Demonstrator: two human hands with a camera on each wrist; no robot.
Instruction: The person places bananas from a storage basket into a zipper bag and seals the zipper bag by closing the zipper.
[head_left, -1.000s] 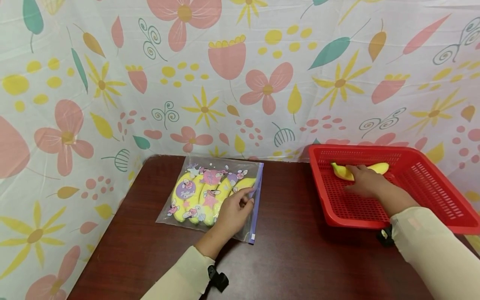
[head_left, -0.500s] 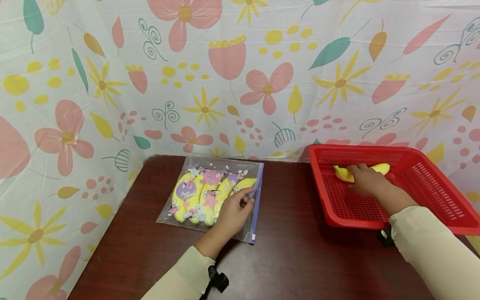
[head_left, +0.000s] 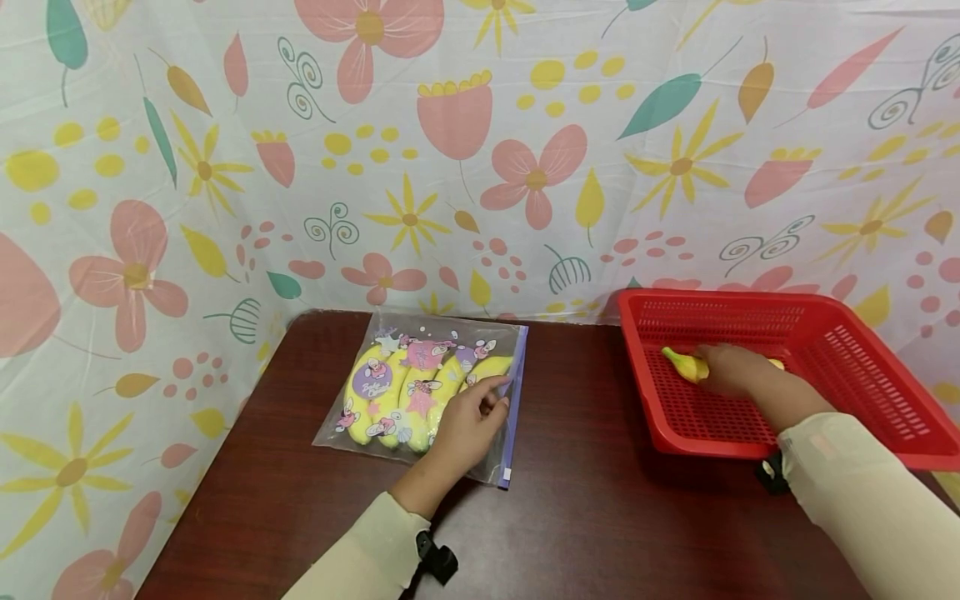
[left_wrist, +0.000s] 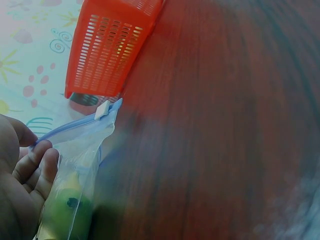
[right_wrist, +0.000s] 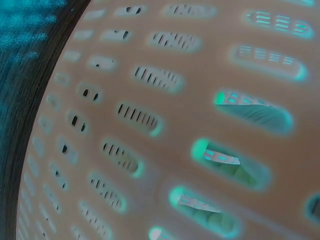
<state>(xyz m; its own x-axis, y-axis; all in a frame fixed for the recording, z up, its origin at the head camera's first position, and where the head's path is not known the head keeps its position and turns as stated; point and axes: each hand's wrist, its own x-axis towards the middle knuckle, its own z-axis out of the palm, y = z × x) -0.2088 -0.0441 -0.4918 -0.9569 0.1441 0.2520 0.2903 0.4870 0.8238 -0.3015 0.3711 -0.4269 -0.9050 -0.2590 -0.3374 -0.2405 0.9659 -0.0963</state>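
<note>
Head view: a zip bag (head_left: 420,392) of yellow bananas lies flat on the dark desk (head_left: 570,517), its blue zip edge turned to the right, toward the red basket (head_left: 862,375). The left hand (head_left: 461,429) rests on the bag's near right part, fingers loosely bent with a fingertip at the zip edge; this looks like a way of pinning the bag so it stays put and the mouth stays within reach. The right hand (head_left: 731,371) is down inside the basket, its grip closed over a loose banana (head_left: 686,365), of which only the left tip and a sliver past the knuckles show. The basket sits at the desk's right side, well apart from the bag. A flowered cloth (head_left: 480,150) hangs behind and to the left.

Left wrist view: the left hand's fingers (left_wrist: 35,167) curl at the blue zip strip (left_wrist: 75,126), the grip narrow, seemingly pinching it at the top edge. The white slider (left_wrist: 103,110) sits at the strip's far end, nearest the basket (left_wrist: 107,47). Yellow and green shapes show through the plastic below.

Right wrist view: only the basket's slotted wall (right_wrist: 150,120) fills the frame, blurred and close; neither hand nor banana shows here.
</note>
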